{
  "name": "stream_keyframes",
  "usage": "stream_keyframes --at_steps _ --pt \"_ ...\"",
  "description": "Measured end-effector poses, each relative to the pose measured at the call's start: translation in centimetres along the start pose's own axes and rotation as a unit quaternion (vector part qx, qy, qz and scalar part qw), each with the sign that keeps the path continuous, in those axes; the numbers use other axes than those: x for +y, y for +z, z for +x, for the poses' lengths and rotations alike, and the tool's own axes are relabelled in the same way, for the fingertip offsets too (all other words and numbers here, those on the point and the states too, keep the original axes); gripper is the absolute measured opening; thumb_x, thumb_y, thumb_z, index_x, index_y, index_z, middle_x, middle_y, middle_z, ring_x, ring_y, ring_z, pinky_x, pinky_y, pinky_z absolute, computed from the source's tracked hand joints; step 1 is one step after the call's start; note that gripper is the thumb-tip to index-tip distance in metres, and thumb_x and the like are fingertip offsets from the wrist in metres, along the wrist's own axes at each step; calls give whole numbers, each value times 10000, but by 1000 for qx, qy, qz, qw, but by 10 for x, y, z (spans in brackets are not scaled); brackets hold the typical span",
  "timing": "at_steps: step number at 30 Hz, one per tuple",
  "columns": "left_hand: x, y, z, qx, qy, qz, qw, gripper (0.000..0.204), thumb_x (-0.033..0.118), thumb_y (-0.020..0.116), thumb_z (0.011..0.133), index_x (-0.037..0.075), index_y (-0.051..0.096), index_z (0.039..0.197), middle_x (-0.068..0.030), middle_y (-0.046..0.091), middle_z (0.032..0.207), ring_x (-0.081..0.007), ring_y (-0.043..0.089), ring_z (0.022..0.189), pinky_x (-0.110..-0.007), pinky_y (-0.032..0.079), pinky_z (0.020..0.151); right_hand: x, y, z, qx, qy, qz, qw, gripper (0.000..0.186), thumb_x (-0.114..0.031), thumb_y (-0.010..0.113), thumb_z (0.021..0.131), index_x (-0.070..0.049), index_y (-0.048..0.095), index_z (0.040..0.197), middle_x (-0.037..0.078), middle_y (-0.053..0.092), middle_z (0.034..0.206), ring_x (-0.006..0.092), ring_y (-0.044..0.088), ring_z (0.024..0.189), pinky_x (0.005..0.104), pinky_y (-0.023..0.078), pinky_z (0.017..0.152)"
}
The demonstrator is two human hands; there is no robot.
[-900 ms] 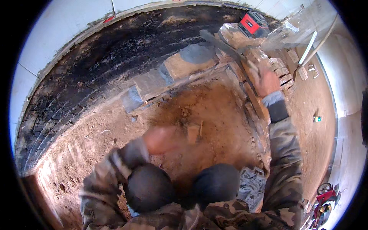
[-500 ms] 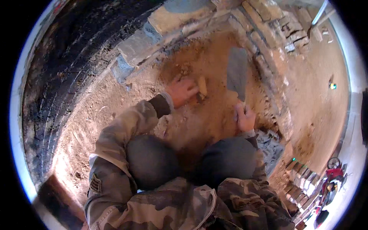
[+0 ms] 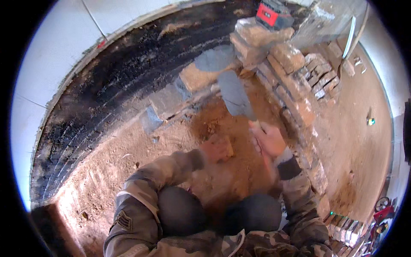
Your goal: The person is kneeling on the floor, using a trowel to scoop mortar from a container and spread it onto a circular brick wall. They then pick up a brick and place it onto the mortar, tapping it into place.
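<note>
My right hand [image 3: 272, 140] is closed round the handle of a trowel [image 3: 235, 93]. The broad grey blade points forward and left, over the inner edge of the brick course. My left hand [image 3: 215, 148] is low over the brown soil, its fingers closed at a small yellowish piece of brick [image 3: 230, 148]; motion blurs it and part of the piece is hidden. In front runs a curved course of bricks [image 3: 163, 103] with grey mortar [image 3: 153, 121] at the joints. A wide patch of mortar [image 3: 215, 58] lies on the brick farther along.
A dark coated wall base [image 3: 128, 64] curves along the left. Stacked stonework [image 3: 295, 96] rises on the right, with a red and black box [image 3: 274, 15] at its top end. Loose bricks [image 3: 321, 75] lie beyond it. More bricks [image 3: 346, 229] stand at the lower right.
The view has tilted up, bringing in the box and more wall. My right hand has swung the trowel forward and left. My left fingers have closed in on the brick piece.
</note>
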State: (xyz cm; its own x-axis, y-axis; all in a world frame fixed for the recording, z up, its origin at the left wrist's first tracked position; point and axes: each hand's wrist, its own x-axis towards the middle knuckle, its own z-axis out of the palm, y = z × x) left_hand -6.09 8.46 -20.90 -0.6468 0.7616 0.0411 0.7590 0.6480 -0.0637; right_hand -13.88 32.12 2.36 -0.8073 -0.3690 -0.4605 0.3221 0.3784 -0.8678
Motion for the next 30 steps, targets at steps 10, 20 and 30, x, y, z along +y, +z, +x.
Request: stream_keyframes --at_steps 10,20,30 --pt "63 -38 32 -132 -302 -92 940 1006 572 676 802 35 237 1531 -352 298 1483 -498 381 1330 -637 340 1020 -74 12 87 -48 -48 -34 997 311 -325 567 988 -17 609 1000 28 554 651 128 524 497 318 425 428" --pt "35 -93 28 -163 -311 -216 911 1086 453 763 721 -25 201 1518 -365 376 1417 -510 409 1292 -644 324 1033 -82 7 86 -73 23 79 994 399 -424 669 926 -34 592 953 12 531 660 119 492 506 286 402 447" --pt "-20 -136 -35 81 -494 -364 786 1007 463 845 647 -37 381 1388 -234 637 1070 -348 656 968 -447 543 812 -35 -20 5 -27 -23 40 999 376 -399 629 956 -25 603 940 27 529 596 112 484 447 282 374 403"
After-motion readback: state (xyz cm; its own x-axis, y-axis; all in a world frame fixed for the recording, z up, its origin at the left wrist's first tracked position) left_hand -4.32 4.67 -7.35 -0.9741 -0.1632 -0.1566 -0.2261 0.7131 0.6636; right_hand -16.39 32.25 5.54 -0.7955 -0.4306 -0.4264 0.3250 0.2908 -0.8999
